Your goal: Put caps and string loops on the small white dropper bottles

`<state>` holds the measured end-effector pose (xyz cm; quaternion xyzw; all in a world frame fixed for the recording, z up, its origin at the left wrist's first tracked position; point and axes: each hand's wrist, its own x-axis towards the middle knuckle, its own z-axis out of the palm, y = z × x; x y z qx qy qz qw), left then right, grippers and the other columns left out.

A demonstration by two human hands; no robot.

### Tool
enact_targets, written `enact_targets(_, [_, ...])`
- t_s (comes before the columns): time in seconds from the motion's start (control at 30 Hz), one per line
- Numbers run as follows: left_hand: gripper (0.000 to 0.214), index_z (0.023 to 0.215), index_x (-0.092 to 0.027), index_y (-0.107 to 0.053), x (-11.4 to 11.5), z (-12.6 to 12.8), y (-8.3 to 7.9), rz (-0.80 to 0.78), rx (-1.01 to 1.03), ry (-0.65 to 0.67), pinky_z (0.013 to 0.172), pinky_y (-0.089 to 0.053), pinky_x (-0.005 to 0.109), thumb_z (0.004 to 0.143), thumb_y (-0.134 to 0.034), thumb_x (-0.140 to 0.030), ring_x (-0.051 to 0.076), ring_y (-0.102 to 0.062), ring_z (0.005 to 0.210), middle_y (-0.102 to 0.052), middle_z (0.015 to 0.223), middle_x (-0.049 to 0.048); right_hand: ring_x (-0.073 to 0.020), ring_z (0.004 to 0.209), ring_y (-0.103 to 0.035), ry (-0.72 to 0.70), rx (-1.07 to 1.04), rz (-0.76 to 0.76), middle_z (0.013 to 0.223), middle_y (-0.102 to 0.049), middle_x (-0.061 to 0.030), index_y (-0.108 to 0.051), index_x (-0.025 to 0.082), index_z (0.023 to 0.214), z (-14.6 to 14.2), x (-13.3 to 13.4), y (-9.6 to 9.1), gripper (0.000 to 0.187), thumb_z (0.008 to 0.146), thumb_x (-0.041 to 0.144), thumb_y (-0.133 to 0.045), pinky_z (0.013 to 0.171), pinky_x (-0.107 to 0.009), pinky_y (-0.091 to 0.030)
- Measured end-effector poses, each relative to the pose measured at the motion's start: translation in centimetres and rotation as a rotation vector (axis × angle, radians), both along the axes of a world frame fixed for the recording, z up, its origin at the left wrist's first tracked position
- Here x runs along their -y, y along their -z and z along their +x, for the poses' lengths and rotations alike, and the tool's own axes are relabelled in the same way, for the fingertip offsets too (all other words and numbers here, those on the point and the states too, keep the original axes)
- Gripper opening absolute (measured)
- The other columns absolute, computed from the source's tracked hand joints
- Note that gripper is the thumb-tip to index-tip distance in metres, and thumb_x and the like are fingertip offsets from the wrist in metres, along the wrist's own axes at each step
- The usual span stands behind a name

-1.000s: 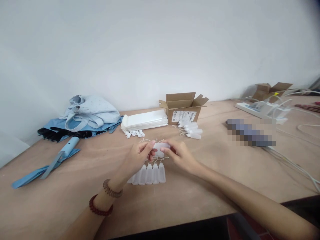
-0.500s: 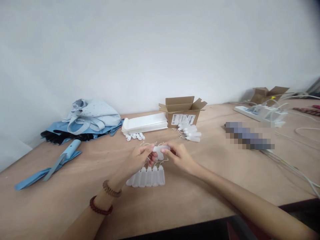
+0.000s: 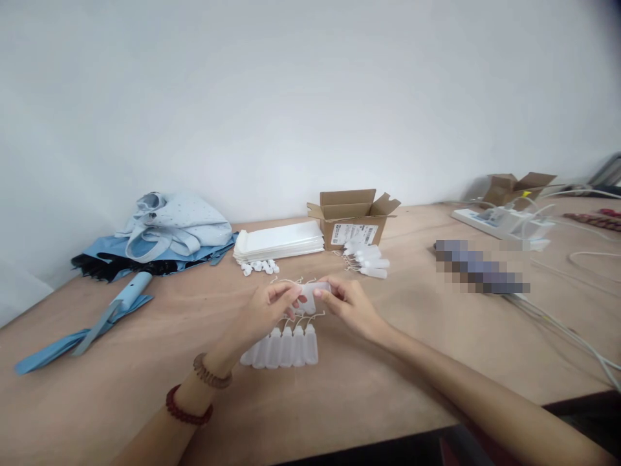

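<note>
My left hand [image 3: 264,312] and my right hand [image 3: 350,304] meet above the middle of the wooden table [image 3: 145,382]. Both pinch a small translucent plastic bottle [image 3: 314,291] held sideways between their fingertips. Thin beige strings hang from it. Just below my hands lies a row of several similar small bottles [image 3: 284,347], side by side on the table. My left wrist wears two bead bracelets.
Behind my hands are a stack of white pouches [image 3: 279,240], small white caps [image 3: 258,266], an open cardboard box [image 3: 353,215] and more small bottles [image 3: 367,259]. A blue folded umbrella [image 3: 97,320] and a pale bag [image 3: 177,223] lie left. Power strip [image 3: 499,220] and cables lie right.
My hands have stayed together on the small bottle, with only slight finger shifts. The view has drifted a little.
</note>
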<state>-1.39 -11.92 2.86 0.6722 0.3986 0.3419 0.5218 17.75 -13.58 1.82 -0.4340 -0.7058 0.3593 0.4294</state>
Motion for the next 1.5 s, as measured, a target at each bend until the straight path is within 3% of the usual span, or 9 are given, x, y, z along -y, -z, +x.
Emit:
enact_targets(0.13, [0.044,0.076,-0.012,-0.060,-0.2,0.0,0.3,-0.185,0.031,0.013,0.043,-0.042,0.022,0.085,-0.047,-0.053,0.010,-0.052,0.049,-0.056,0.063,0.0011,-0.0088,0.051,-0.036,0.054,0.103,0.089,0.055,-0.043,0.0036,-0.054,0.015,0.069,-0.1,0.1,-0.1,0.037,0.088,0.046,-0.046,0.050,-0.023,-0.026])
enact_targets(0.2, [0.042,0.075,-0.013,-0.058,-0.1,0.1,0.3,-0.195,0.051,0.014,0.041,-0.039,0.021,0.084,-0.048,-0.052,0.009,-0.049,0.046,-0.053,0.060,-0.0011,-0.0086,0.050,-0.037,0.044,0.133,0.108,0.055,-0.043,0.0039,-0.049,0.016,0.066,-0.2,0.2,0.0,0.039,0.089,0.047,-0.043,0.050,-0.023,-0.026])
enact_targets(0.43, [0.034,0.073,-0.016,-0.051,0.2,0.1,0.8,-0.060,0.045,0.073,0.047,-0.039,0.020,0.089,-0.044,-0.045,0.009,-0.048,0.052,-0.050,0.062,-0.0021,-0.0087,0.050,-0.037,0.021,0.129,0.061,0.052,-0.039,0.0046,-0.042,0.018,0.060,-0.2,0.1,-0.3,0.044,0.092,0.048,-0.037,0.052,-0.023,-0.029])
enact_targets(0.7, [0.024,0.087,-0.015,-0.056,-0.1,0.3,1.1,0.098,0.028,0.023,0.052,-0.040,0.021,0.084,-0.054,-0.039,0.010,-0.050,0.056,-0.053,0.066,-0.0019,-0.0088,0.047,-0.036,-0.033,-0.009,-0.127,0.051,-0.037,0.0045,-0.039,0.019,0.058,-0.4,-0.7,0.3,0.047,0.089,0.054,-0.038,0.048,-0.023,-0.029])
enact_targets(0.83, [0.029,0.089,-0.016,-0.062,-1.0,-0.3,0.8,0.126,-0.039,-0.083,0.050,-0.039,0.021,0.081,-0.055,-0.043,0.010,-0.048,0.053,-0.060,0.075,0.0011,-0.0098,0.050,-0.037,0.050,0.024,-0.075,0.052,-0.038,0.0039,-0.041,0.018,0.058,0.0,-1.5,0.2,0.046,0.088,0.054,-0.039,0.049,-0.023,-0.029])
enact_targets(0.97, [0.034,0.081,-0.016,-0.064,-3.2,-3.3,0.6,0.214,-0.244,-0.258,0.051,-0.042,0.025,0.081,-0.048,-0.046,0.016,-0.055,0.058,-0.063,0.070,0.0039,-0.0102,0.051,-0.036,0.283,0.035,0.070,0.055,-0.037,0.0041,-0.038,0.019,0.060,2.4,-2.8,-0.5,0.045,0.088,0.054,-0.038,0.050,-0.023,-0.028])
enact_targets(1.1, [0.027,0.088,-0.015,-0.064,-6.1,-7.2,2.3,0.549,-0.627,-0.511,0.077,-0.047,0.038,0.081,-0.045,-0.034,0.025,-0.059,0.083,-0.066,0.089,0.0106,-0.0126,0.053,-0.041,0.514,0.059,0.188,0.056,-0.041,0.0025,-0.040,0.020,0.064,6.5,-4.7,-1.0,0.046,0.089,0.057,-0.032,0.051,-0.024,-0.029])
enact_targets(1.27, [0.033,0.102,-0.014,-0.063,-8.4,-9.0,4.8,0.706,-0.784,-0.429,0.092,-0.042,0.042,0.082,-0.040,-0.026,0.028,-0.056,0.102,-0.062,0.106,0.0147,-0.0177,0.059,-0.047,0.721,0.408,0.282,0.061,-0.051,-0.0024,-0.040,0.021,0.066,11.3,-7.3,-0.5,0.043,0.091,0.054,-0.028,0.056,-0.027,-0.030])
enact_targets(1.5, [0.038,0.110,-0.012,-0.062,-8.4,-8.4,4.8,0.608,-0.840,-0.358,0.088,-0.045,0.039,0.084,-0.038,-0.027,0.026,-0.059,0.098,-0.061,0.111,0.0138,-0.0256,0.079,-0.052,0.627,0.659,0.292,0.082,-0.056,-0.0114,-0.057,0.017,0.088,13.5,-9.8,1.7,0.037,0.089,0.047,-0.036,0.071,-0.033,-0.040])
